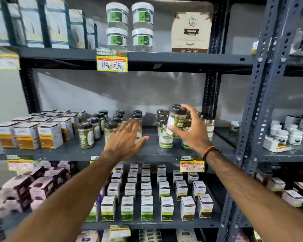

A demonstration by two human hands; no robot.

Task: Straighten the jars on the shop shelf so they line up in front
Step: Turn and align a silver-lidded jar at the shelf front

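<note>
Two hands at mid shelf (pixel 152 151): right hand (pixel 191 130) grips tilted jar (pixel 177 119), lifted, center-right; left hand (pixel 125 137) splayed wide, empty. Next: set jar upright at front edge w/ row.

1. Left hand (pixel 125 137) stretches forward, palm down, fingers spread flat and loose.
2. Right hand (pixel 191 127) is raised, fingers curled closed around a jar (pixel 177 120), forearm angled inward.

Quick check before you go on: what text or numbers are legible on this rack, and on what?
"110" and "55": upper price tag.
"100 Rs" and "50 Rs": lower price tag.
"SUPER MARKET": printed header of both tags.
Brown pouch: name too blurred.
Jar labels, including the jar in the right hand: unreadable.
</note>
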